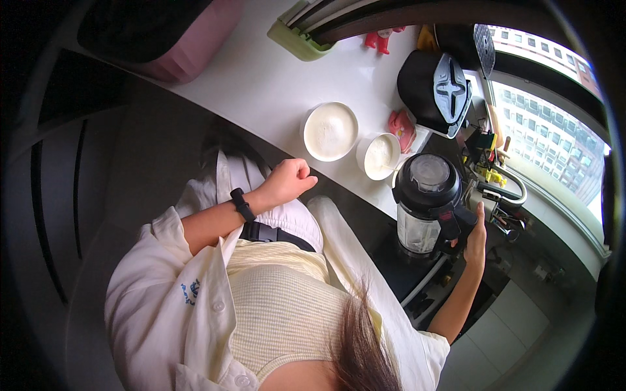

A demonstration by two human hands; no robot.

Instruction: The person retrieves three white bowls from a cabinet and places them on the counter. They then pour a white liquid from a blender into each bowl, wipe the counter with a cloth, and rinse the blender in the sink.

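My right hand (477, 240) is closed round the black handle (460, 223) of a clear blender jug (418, 232). A black lid with a translucent cap (431, 172) covers the jug, and whitish residue clings to its inner wall. The jug is just off the counter's front edge, beside a small white bowl (379, 156) of pale, frothy liquid with what looks like a spoon handle at its rim. To the left stands a larger white bowl (329, 131), filled with similar pale liquid. Held in front of my waist, my left hand (287, 184) is curled into a loose fist, with nothing visible in it.
The white counter (257, 81) bears a pink bin (189, 49), a green holder (297, 40), a red figurine (381, 40) and a black appliance (430, 91). A pink-red packet (402, 130) lies behind the small bowl. Cluttered utensils (492, 169) line the window side.
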